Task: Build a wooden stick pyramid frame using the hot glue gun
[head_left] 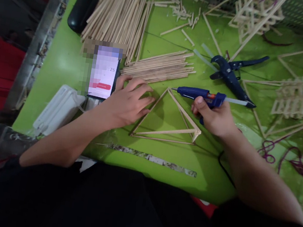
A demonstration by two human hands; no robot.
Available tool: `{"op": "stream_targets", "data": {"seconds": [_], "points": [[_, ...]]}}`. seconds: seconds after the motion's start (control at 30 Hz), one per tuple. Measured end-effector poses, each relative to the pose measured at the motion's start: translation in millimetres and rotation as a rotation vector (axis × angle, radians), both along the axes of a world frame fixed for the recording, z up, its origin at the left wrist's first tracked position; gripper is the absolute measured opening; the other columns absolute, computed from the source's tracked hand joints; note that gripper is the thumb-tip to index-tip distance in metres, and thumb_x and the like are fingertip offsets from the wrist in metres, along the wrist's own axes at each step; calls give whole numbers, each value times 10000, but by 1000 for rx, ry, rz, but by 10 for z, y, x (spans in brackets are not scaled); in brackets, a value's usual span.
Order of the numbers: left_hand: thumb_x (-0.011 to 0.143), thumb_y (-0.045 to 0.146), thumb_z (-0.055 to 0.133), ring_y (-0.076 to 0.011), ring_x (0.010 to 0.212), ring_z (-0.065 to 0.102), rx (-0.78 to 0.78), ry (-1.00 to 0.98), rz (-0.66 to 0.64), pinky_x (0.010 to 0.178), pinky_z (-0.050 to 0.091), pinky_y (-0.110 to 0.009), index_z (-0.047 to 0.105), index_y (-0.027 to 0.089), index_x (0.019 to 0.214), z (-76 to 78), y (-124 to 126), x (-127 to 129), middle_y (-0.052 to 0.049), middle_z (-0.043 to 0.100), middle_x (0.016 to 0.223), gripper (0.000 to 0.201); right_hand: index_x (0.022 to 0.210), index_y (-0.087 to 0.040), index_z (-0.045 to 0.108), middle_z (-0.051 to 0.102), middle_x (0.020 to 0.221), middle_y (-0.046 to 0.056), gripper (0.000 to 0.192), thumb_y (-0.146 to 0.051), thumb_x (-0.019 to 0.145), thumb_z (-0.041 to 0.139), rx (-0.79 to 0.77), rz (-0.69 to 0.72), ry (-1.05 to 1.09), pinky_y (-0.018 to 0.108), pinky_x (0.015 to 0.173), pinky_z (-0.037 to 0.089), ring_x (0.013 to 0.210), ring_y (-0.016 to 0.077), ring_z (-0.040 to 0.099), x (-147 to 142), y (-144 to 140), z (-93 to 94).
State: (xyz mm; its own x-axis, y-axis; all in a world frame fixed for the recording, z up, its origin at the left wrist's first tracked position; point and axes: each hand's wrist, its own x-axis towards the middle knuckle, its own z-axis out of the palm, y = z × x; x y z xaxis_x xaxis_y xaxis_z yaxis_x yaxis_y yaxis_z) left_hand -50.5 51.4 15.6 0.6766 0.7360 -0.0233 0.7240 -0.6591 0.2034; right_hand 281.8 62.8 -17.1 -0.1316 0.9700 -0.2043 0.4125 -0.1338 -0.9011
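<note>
My right hand (216,117) grips a blue hot glue gun (194,93), its metal nozzle at the top corner of a stick frame (166,129). A pale glue stick (235,101) pokes from the gun's back. The frame is made of thin wooden sticks joined in triangles and rests on the green tabletop. Beside the frame's left edge, my left hand (133,101) is spread with fingers apart, close to the ends of a small bundle of sticks (158,67). Whether its fingertips touch the frame I cannot tell.
Left of my hand lie a lit phone (104,76) and a white power bank (58,109). Behind are a large stick pile (118,13), a black case (83,9) and dark blue cutters (228,73). Finished-looking stick structures (299,97) and purple string (300,166) occupy the right. A metal ruler-like strip (153,159) lies in front.
</note>
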Motion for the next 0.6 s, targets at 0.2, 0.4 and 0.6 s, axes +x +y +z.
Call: {"op": "stream_targets", "data": {"seconds": [0.2,0.4,0.6], "points": [[1124,412,501,-384,1494,467,10,14,-11,1253,333,-704,686,220,1405,-30,16,-13,-131,624,1546,387,871,-233,787,790,890,85,601,-829,909,720,-54,18,25,372,635,570,688,200,679,21,7,36],[1111,424,517,-386,1515,444,-44,2,-5,1274,322,-704,694,254,1406,-31,35,-15,-127,616,1561,383,860,-243,786,790,891,85,597,-836,897,726,-43,19,15,376,648,577,693,202,682,6,-2,52],[1112,402,524,-383,1511,455,-25,-8,-9,1266,342,-676,705,233,1415,-50,30,-16,-135,624,1551,391,871,-250,798,802,904,87,590,-836,890,733,-42,2,-13,402,671,594,723,230,705,36,1,6]]}}
